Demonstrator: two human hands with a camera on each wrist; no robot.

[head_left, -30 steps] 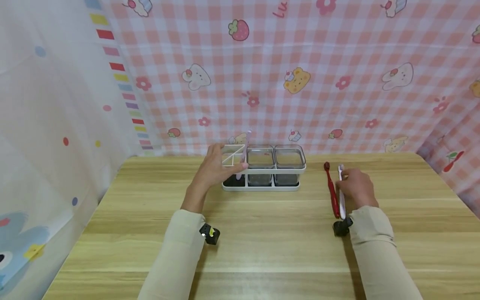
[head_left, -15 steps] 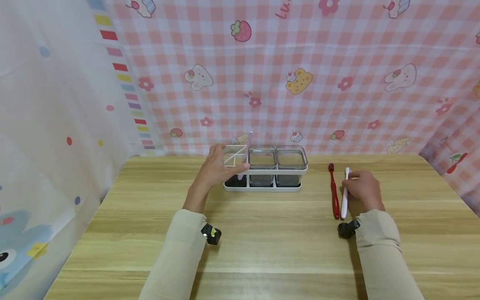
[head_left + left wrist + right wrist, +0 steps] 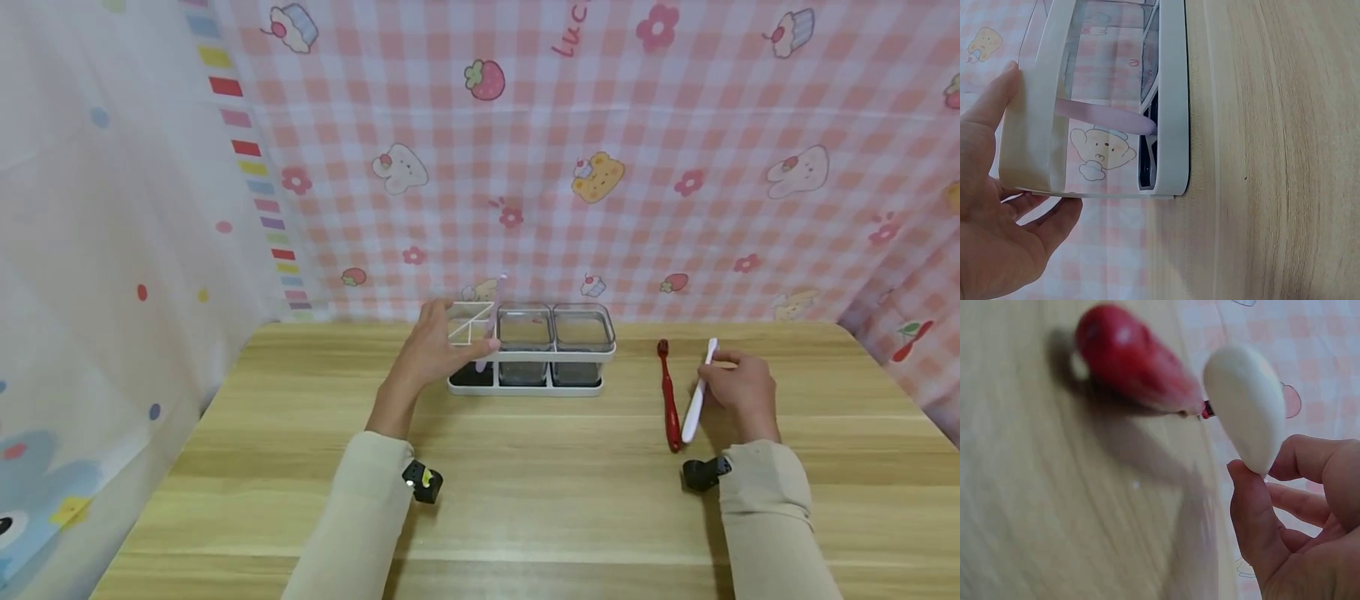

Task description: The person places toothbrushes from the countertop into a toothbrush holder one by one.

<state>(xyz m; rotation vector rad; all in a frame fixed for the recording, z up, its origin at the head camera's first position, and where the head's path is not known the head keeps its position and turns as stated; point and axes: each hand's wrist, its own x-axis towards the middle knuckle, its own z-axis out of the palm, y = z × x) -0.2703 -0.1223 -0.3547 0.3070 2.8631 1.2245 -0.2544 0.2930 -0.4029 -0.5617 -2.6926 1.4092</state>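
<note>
A purple toothbrush (image 3: 492, 321) leans in the left section of the rack (image 3: 555, 357); the left hand (image 3: 435, 346) grips that end. Two are outside: a white toothbrush (image 3: 697, 406) pinched by the right hand (image 3: 744, 387) and, to its left on the worktop (image 3: 555, 483), a red toothbrush (image 3: 670, 402).

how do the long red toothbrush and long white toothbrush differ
The long red toothbrush lies untouched on the wood-grain table; the long white toothbrush is pinched in the right hand.
In the head view, the red toothbrush's far end leans left, the white toothbrush's right.
Both are slim.
</note>
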